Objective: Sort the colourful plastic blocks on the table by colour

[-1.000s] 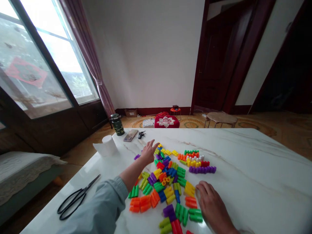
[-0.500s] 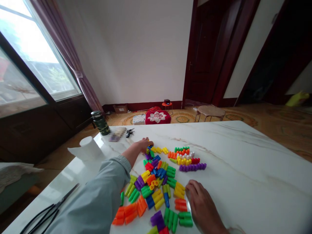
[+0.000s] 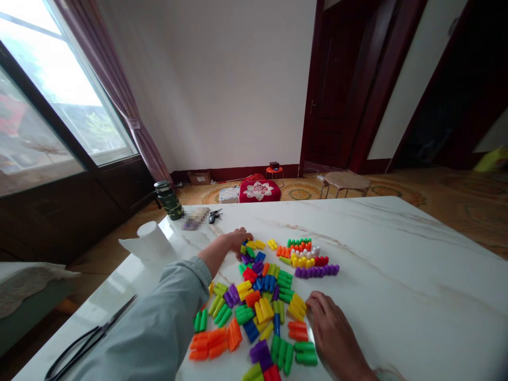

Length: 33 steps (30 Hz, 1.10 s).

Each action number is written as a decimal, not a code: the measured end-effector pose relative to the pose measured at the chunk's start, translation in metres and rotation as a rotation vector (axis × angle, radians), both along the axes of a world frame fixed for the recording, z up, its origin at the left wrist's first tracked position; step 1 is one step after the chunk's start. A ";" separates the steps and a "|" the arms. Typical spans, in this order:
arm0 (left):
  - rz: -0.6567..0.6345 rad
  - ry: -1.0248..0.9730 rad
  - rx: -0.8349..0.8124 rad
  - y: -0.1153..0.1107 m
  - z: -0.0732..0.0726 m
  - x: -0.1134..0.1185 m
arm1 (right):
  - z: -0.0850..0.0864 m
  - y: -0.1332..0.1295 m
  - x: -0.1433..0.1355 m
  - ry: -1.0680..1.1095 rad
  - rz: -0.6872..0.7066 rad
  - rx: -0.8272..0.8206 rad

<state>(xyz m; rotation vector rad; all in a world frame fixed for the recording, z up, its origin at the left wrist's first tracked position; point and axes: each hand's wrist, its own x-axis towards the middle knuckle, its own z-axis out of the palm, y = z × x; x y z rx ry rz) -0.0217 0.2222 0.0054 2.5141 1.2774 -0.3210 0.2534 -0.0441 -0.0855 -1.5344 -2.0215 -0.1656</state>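
Observation:
Many coloured plastic pieces (image 3: pixel 244 315) in orange, green, yellow, blue and purple lie in a loose pile on the white marble-patterned table (image 3: pixel 400 275). My left hand (image 3: pixel 239 239) reaches over the pile's far end, beside small yellow pieces (image 3: pixel 256 244); its fingertips are partly hidden among the pieces. My right hand (image 3: pixel 327 323) rests at the pile's right edge, fingers bent, close to a yellow piece (image 3: pixel 297 307); whether it grips anything is unclear. Beyond it, joined rows of beads lie side by side, among them a purple row (image 3: pixel 317 271) and a white one (image 3: pixel 305 253).
Black scissors (image 3: pixel 93 336) lie at the left, with a white paper roll (image 3: pixel 148 241) behind them. A camouflage flask (image 3: pixel 169 200) and keys (image 3: pixel 215 216) are near the far left corner. A round stool (image 3: pixel 346 181) stands beyond the table.
A yellow piece now lies on the middle of the pile, where an orange-yellow one stood with its open ends showing. Both hands stay nearly in place; the view has shifted slightly.

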 end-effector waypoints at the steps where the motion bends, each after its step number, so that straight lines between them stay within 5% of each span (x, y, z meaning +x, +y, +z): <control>1: -0.007 -0.013 0.007 -0.002 0.001 -0.001 | -0.001 0.000 0.000 -0.003 -0.002 0.001; 9: -0.033 -0.125 0.123 -0.020 0.011 -0.013 | -0.005 0.002 0.001 -0.022 0.008 0.026; 16: -0.015 -0.160 0.168 -0.039 -0.007 -0.026 | -0.004 0.004 0.002 -0.024 0.021 0.082; 23: 0.092 -0.237 0.231 -0.050 -0.018 -0.014 | -0.002 0.004 0.000 -0.036 0.014 0.122; 28: 0.170 -0.372 0.265 -0.067 -0.003 -0.014 | 0.002 0.003 0.000 -0.020 0.029 0.134; 33: 0.207 -0.486 0.224 -0.109 0.027 -0.015 | 0.000 0.004 0.000 -0.014 0.024 0.115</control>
